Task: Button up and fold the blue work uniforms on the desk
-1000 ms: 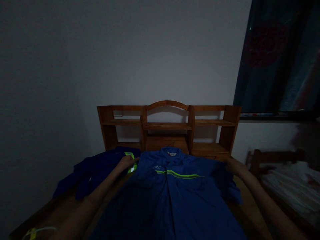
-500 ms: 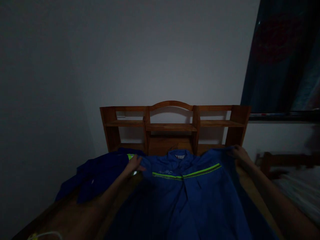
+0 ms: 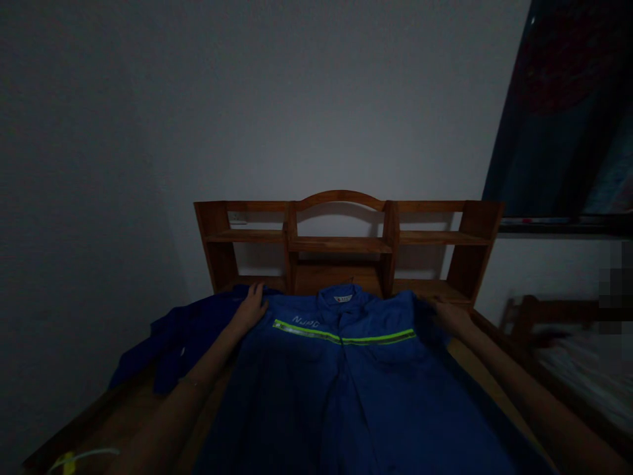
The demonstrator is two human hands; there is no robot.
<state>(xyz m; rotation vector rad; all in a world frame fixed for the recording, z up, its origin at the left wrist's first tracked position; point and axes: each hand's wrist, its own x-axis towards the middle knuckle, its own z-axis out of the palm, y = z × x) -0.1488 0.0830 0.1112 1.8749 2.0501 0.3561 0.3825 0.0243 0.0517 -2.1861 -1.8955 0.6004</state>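
A blue jacket (image 3: 306, 369) lies spread on the wooden counter (image 3: 477, 366), front side up, its collar (image 3: 324, 295) toward the shelf unit (image 3: 341, 245) and its lower part running out of view at the bottom. A white label (image 3: 343, 299) shows inside the neck, and a yellow-green stripe (image 3: 380, 340) crosses the chest with pale lettering (image 3: 305, 322) just above it on the left. The left hand (image 3: 251, 307) rests at the jacket's left shoulder as seen here, its fingers against the cloth; whether they pinch it or merely lie on it, I cannot tell. The right hand (image 3: 452, 316) is at the opposite shoulder, by the top of the sleeve, its fingers touching dark fabric, though the dimness hides whether they are closed on it. Beyond the left hand, a second garment (image 3: 198, 336), a deeper blue, lies loosely bunched on the counter. In the near left corner sits a small yellow item (image 3: 69, 463) with a pale cord (image 3: 96, 452). The shelf unit stands against a plain wall (image 3: 321, 99), a socket (image 3: 237, 218) showing through its left opening. At the far right are a dark window (image 3: 558, 145), a wooden bed frame (image 3: 558, 309) and whitish bedding (image 3: 583, 369)
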